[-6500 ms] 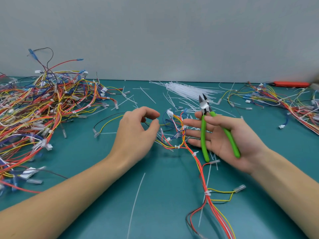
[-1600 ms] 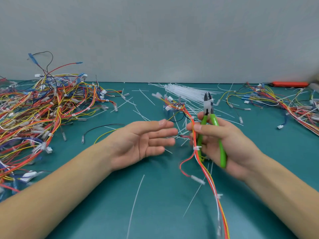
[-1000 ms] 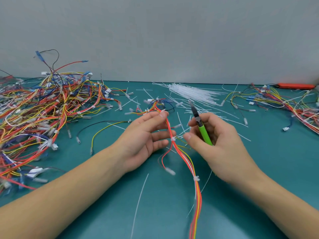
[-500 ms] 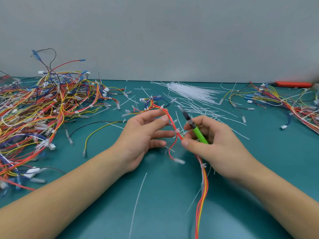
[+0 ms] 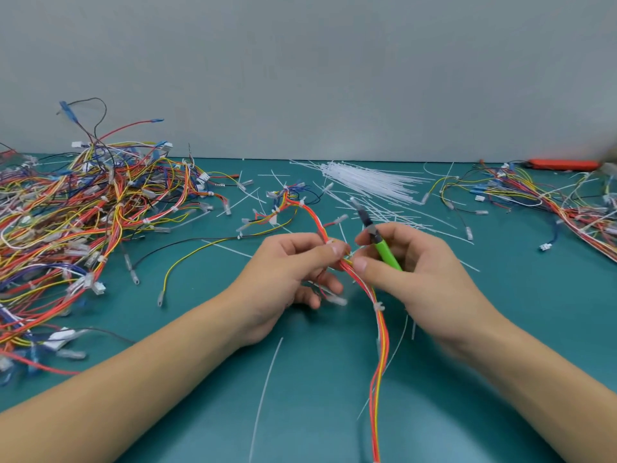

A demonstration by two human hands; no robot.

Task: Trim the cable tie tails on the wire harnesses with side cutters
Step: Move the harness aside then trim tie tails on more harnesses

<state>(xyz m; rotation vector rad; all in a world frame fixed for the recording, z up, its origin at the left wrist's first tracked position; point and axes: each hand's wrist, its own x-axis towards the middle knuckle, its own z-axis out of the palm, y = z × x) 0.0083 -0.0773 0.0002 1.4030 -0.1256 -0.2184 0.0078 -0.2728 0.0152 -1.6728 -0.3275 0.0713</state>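
Wire harness [image 5: 379, 315]: red, orange and yellow bundle, long axis running from the near bench [image 5: 500, 295] edge away and leftward, fanning out mid-bench. Left hand [image 5: 287, 275]: thumb and forefinger pinch the bundle. Right hand [image 5: 414, 272]: thumb against the bundle just beside the left grip, fingers curled round green-handled side cutters [image 5: 377, 238], nose pointing away and leftward. Loose cable ties [image 5: 370, 182]: behind.

Both hands [image 5: 283, 279] [image 5: 417, 279] pinch harness [image 5: 379, 329]; R also holds cutters [image 5: 384, 248].
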